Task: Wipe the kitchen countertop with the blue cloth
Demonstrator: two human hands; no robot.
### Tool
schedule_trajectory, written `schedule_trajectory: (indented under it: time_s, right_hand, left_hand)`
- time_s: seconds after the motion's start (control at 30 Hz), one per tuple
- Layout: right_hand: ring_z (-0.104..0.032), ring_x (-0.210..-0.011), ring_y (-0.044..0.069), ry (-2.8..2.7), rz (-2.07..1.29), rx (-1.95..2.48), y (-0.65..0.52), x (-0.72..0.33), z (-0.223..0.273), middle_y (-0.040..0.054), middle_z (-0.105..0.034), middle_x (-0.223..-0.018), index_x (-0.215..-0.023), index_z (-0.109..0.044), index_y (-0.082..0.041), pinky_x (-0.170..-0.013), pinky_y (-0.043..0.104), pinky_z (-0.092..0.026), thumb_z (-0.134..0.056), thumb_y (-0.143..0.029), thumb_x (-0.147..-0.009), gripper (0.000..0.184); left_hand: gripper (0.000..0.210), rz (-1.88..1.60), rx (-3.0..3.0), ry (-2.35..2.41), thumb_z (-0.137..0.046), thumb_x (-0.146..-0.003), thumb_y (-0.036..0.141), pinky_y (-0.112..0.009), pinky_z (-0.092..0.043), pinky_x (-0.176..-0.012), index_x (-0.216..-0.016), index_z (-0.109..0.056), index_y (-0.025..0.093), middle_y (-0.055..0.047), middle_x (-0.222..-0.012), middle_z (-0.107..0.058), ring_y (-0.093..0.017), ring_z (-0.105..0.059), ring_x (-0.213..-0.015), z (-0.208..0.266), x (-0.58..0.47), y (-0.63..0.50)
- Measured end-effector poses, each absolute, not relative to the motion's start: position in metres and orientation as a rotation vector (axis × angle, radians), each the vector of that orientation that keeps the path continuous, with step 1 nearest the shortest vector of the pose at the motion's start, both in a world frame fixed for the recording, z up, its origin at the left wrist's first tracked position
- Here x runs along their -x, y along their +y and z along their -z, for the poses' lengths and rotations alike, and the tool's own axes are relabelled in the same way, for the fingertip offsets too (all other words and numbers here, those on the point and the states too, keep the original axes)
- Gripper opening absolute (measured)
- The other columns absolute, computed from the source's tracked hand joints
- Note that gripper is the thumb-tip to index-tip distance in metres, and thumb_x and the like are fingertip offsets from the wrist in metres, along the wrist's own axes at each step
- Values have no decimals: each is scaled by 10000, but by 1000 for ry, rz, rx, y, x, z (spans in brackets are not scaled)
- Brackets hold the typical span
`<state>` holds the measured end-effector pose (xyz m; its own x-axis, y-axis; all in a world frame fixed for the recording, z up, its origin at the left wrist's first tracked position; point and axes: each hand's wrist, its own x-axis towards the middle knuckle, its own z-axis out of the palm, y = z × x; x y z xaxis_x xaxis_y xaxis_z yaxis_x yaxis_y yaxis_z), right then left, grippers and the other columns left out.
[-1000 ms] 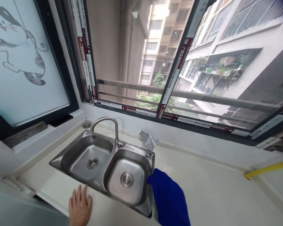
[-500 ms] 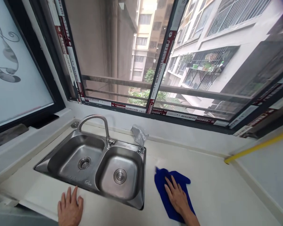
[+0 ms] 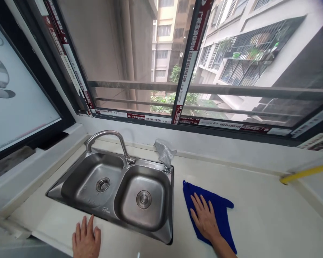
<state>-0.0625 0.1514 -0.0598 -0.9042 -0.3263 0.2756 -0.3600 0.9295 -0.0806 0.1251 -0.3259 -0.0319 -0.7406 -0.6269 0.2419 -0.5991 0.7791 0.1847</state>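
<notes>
A blue cloth (image 3: pixel 223 218) lies spread on the white countertop (image 3: pixel 269 211), right of the sink. My right hand (image 3: pixel 204 216) rests flat on top of it, fingers stretched out and slightly apart, and hides part of the cloth. At the counter's front edge, my left hand (image 3: pixel 86 238) lies palm down with its fingers apart, close to the sink's front rim and holding nothing. Between and beyond the hands sits a steel double-bowl sink (image 3: pixel 148 175), with a few drops in its left bowl.
A curved steel faucet (image 3: pixel 109 133) rises behind the sink. Clear plastic wrap (image 3: pixel 164 152) covers a fitting at the sink's back right corner. A yellow pipe (image 3: pixel 307 173) comes from the right wall. Taped window frames (image 3: pixel 156 118) run along the back.
The cloth looks flatter and more spread out, and its shape has shifted under my right hand. The whole view has turned a little. My left hand stays on the counter.
</notes>
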Motion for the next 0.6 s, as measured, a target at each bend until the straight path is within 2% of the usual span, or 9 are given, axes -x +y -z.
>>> schedule_trajectory:
  time_s: [0.1, 0.37, 0.6]
  right_hand:
    - [-193, -1461, 315, -2829, -145, -338, 130, 96, 63, 67, -273, -1577, -1525, -315, -200, -1174, 609, -160, -257, -411, -981, 586]
    - [-226, -1429, 376, -2828, -121, -243, 82, 195, 49, 121, -317, -1557, -1492, -387, -228, -1111, 669, -211, -316, -360, -967, 546]
    - [-262, -1409, 347, -2821, -172, -354, 65, 259, 49, 102, -359, -1537, -1477, -407, -256, -1114, 631, -238, -313, -389, -991, 513]
  left_hand:
    - [630, 140, -974, -2700, -197, -946, 419, -524, -226, -1185, -1406, -504, 117, -136, -1529, -397, -341, -227, -1466, 32, -124, -327]
    - [624, 140, -980, -2749, -204, -955, 434, -534, -222, -1189, -1412, -489, 118, -136, -1546, -371, -333, -198, -1477, 32, -123, -332]
    - [621, 114, -956, -2761, -183, -974, 429, -541, -220, -1189, -1394, -500, 99, -155, -1539, -373, -324, -188, -1481, 33, -121, -332]
